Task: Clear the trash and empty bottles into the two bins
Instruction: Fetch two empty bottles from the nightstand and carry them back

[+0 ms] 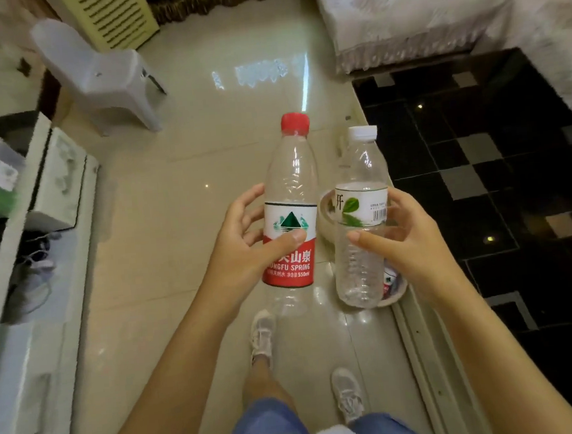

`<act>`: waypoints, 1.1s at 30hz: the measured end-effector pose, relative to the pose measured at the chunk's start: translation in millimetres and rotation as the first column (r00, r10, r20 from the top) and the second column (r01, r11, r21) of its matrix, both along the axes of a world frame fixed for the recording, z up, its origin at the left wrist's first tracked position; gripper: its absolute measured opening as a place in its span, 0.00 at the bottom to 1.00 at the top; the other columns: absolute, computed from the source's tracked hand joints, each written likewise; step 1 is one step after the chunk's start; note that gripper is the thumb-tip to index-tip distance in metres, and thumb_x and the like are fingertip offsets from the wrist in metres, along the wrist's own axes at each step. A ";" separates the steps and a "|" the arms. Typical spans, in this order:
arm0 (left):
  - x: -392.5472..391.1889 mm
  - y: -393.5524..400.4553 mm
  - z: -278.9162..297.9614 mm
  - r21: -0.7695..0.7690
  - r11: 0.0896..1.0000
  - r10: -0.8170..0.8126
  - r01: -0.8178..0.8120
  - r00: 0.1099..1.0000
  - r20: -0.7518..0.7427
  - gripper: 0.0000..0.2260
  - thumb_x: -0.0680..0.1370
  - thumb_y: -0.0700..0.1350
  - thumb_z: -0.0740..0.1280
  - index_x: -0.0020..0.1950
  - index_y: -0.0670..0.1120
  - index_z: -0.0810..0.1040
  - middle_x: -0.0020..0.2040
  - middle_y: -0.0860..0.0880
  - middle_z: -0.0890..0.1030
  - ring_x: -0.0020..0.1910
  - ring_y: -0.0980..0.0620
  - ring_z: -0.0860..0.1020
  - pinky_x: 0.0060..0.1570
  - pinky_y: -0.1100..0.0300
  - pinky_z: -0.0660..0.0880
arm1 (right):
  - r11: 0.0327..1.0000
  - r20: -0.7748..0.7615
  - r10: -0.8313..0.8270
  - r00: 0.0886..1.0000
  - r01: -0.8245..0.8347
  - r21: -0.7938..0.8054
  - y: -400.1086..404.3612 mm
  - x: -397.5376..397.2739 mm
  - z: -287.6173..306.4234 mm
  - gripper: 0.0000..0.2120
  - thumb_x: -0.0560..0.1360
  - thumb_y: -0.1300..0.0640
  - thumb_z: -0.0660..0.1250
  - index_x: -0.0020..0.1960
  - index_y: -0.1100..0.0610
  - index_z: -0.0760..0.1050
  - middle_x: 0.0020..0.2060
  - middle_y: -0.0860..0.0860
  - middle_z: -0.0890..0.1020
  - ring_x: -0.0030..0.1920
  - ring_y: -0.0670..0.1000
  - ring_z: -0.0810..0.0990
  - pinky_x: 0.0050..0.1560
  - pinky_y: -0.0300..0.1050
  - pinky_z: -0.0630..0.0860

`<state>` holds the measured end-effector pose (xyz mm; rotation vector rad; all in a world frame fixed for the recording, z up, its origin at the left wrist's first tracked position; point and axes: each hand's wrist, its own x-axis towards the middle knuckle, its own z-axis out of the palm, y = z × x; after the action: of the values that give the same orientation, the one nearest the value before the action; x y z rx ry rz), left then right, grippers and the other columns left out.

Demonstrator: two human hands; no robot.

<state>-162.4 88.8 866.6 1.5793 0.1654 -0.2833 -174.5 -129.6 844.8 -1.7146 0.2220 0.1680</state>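
A home's living room: glossy tiled floor [181, 204], fabric-covered sofa [432, 3], plastic chair [95, 74], white cabinet [25, 357].

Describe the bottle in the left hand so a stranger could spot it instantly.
Over the glossy beige tiled floor, two hands hold clear plastic bottles upright, side by side. The left hand grips the red-capped bottle. Its red-and-white label sets it apart from the white-capped, leaf-labelled bottle beside it.

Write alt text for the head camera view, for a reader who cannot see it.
A person's left hand holds an empty red-capped bottle upright and the right hand holds an empty white-capped bottle, both over a glossy tiled floor. Behind the bottles a pale bin stands on the floor beside a black checkered table; a white plastic chair stands farther off.
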 end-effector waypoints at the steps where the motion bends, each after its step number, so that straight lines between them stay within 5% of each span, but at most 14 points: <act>1: 25.1 -4.9 -4.1 -0.008 0.998 -0.057 0.057 0.998 -0.010 0.36 0.64 0.44 0.76 0.69 0.55 0.67 0.61 0.54 0.78 0.55 0.57 0.80 0.47 0.64 0.79 | 0.999 -0.013 -0.049 0.999 0.049 -0.013 -1.4 11.5 -5.1 0.33 0.67 0.57 0.76 0.68 0.46 0.67 0.57 0.46 0.79 0.52 0.44 0.82 0.47 0.41 0.81; 5: 117.6 -25.4 -16.9 -0.008 0.952 -0.305 0.305 0.952 -0.027 0.33 0.67 0.41 0.76 0.67 0.57 0.67 0.60 0.54 0.78 0.53 0.57 0.81 0.45 0.65 0.78 | 0.952 -0.038 -0.294 0.955 0.289 -0.099 -6.1 50.7 -21.5 0.35 0.65 0.52 0.78 0.68 0.42 0.67 0.58 0.43 0.78 0.55 0.46 0.80 0.53 0.52 0.80; 8: 167.5 -37.2 -24.1 -0.003 0.890 -0.457 0.457 0.889 -0.031 0.32 0.67 0.41 0.76 0.66 0.58 0.67 0.59 0.53 0.78 0.52 0.56 0.81 0.45 0.63 0.79 | 0.894 -0.067 -0.439 0.896 0.429 -0.128 -3.8 71.6 -31.6 0.36 0.65 0.51 0.78 0.69 0.42 0.66 0.59 0.42 0.77 0.53 0.44 0.80 0.52 0.50 0.80; 14: 202.5 -46.1 -82.4 -0.080 0.822 -0.569 0.564 0.808 -0.154 0.30 0.68 0.39 0.75 0.63 0.59 0.67 0.61 0.50 0.78 0.54 0.53 0.81 0.48 0.60 0.79 | 0.750 -0.158 -0.661 0.733 0.642 -0.160 8.6 82.0 -57.3 0.36 0.65 0.54 0.77 0.69 0.46 0.66 0.57 0.40 0.76 0.55 0.43 0.78 0.47 0.38 0.76; 17: 208.9 -55.0 -119.8 -0.087 0.810 -0.581 0.579 0.775 -0.250 0.30 0.69 0.41 0.75 0.65 0.58 0.65 0.62 0.51 0.76 0.54 0.54 0.80 0.47 0.61 0.79 | 0.684 -0.209 -0.730 0.651 0.695 -0.222 7.8 83.5 -83.9 0.37 0.66 0.53 0.77 0.70 0.47 0.64 0.62 0.44 0.74 0.59 0.46 0.76 0.54 0.47 0.77; 21: 222.8 -77.3 -176.8 -0.078 0.741 -0.656 0.667 0.694 -0.296 0.28 0.69 0.42 0.75 0.65 0.54 0.69 0.60 0.53 0.77 0.55 0.53 0.79 0.51 0.58 0.79 | 0.589 -0.258 -0.806 0.532 0.763 -0.266 4.3 89.0 -135.1 0.35 0.67 0.55 0.76 0.69 0.48 0.64 0.64 0.46 0.74 0.61 0.47 0.75 0.58 0.56 0.77; 27: 229.2 -109.4 -292.7 -0.088 0.628 -0.748 0.773 0.569 -0.342 0.27 0.71 0.39 0.74 0.66 0.51 0.68 0.57 0.56 0.78 0.53 0.58 0.80 0.47 0.62 0.79 | 0.473 -0.292 -0.871 0.396 0.837 -0.275 5.5 92.6 -247.7 0.34 0.67 0.54 0.76 0.69 0.48 0.64 0.62 0.45 0.75 0.58 0.44 0.76 0.56 0.47 0.78; 33: 222.4 -146.6 -425.2 -0.121 0.553 -0.779 0.824 0.460 -0.427 0.28 0.71 0.39 0.74 0.69 0.46 0.69 0.60 0.48 0.79 0.52 0.54 0.81 0.47 0.61 0.79 | 0.388 -0.319 -0.898 0.302 0.886 -0.254 -17.1 92.1 -366.5 0.35 0.66 0.57 0.78 0.68 0.49 0.65 0.59 0.47 0.77 0.57 0.46 0.78 0.50 0.42 0.79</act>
<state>60.1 -57.8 441.4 1.5749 -0.2662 -1.4319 -82.4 -146.7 478.3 -1.3081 1.5057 -0.3398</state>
